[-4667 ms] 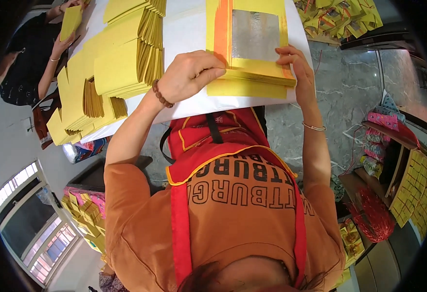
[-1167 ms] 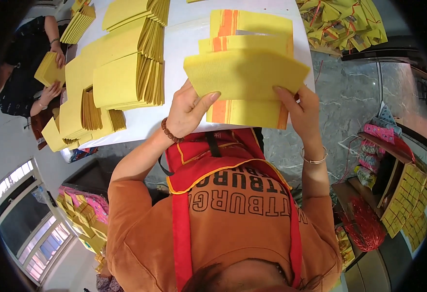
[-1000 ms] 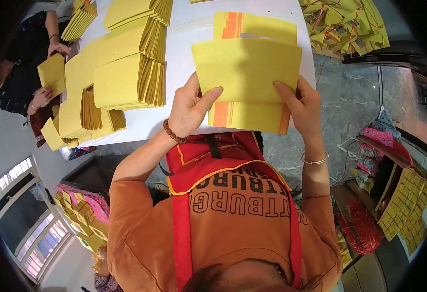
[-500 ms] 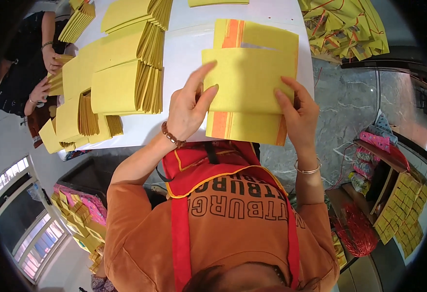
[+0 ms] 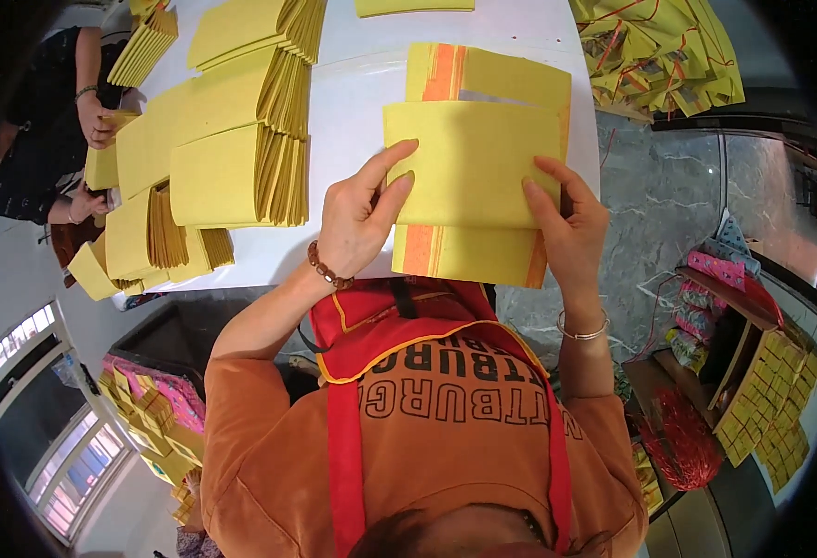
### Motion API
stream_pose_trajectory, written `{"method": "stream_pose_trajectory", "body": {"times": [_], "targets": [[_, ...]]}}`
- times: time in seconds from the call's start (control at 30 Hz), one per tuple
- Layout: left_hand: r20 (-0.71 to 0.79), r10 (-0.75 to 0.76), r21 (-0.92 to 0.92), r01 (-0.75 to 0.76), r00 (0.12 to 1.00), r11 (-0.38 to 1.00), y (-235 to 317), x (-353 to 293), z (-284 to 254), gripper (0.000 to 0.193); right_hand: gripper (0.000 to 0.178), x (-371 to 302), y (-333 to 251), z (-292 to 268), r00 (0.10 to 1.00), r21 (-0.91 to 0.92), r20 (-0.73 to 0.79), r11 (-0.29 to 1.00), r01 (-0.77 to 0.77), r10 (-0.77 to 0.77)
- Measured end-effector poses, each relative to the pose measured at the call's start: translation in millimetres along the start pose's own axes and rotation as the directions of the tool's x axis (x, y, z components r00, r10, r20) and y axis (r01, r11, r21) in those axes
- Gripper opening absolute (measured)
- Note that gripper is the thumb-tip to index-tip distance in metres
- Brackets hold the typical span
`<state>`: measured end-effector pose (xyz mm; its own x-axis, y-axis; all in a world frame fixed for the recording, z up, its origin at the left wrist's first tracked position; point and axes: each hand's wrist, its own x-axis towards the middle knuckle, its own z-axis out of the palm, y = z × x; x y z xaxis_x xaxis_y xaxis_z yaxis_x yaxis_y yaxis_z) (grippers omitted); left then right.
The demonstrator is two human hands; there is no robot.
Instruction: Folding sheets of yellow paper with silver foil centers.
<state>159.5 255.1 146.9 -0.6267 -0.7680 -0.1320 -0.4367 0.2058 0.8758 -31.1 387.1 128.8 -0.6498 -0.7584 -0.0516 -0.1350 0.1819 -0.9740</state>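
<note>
Left hand (image 5: 357, 219): fingers spread, pinching the folded yellow sheet (image 5: 472, 163) at its left edge.
Right hand (image 5: 567, 228): curled, gripping its right edge.
Sheet: long axis left-right, over the paper stack (image 5: 464, 253).
Beyond: white table (image 5: 353, 121).

Two hands (image 5: 362, 223) hold one folded yellow sheet (image 5: 474, 163); perhaps five folded stacks (image 5: 232, 177) lie beside.

Head view (single fisheye) looks down, close.
</note>
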Motion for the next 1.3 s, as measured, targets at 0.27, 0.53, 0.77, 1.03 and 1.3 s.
{"method": "stream_pose_trajectory", "body": {"times": [0.27,0.53,0.77,1.03,1.3], "targets": [[-0.094,0.54,0.529,-0.418,0.836,0.739,27.0,24.9,-5.5,0.042,0.023,-0.4,-4.0,0.4,0.998,-0.084,0.008,0.994,0.068,-0.068],[0.262,0.661,0.419,-0.7,0.703,0.578,33.8,27.6,39.1,0.051,0.023,-2.5,-1.1,1.2,0.999,-0.003,-0.009,0.999,0.042,-0.042],[0.26,0.627,0.409,-0.672,0.734,0.617,27.4,28.7,41.0,0.05,0.02,-1.9,-1.7,5.1,0.999,0.038,-0.047,0.999,-0.008,0.01],[0.315,0.592,0.44,-0.667,0.742,0.601,25.4,29.7,40.7,0.055,0.022,1.0,-1.7,8.4,0.997,0.042,-0.076,0.999,0.006,-0.003],[0.34,0.574,0.512,-0.659,0.745,0.552,20.6,28.4,44.2,0.059,0.029,-8.6,-9.6,6.8,0.973,-0.301,-0.102,0.938,0.17,-0.209]]}}
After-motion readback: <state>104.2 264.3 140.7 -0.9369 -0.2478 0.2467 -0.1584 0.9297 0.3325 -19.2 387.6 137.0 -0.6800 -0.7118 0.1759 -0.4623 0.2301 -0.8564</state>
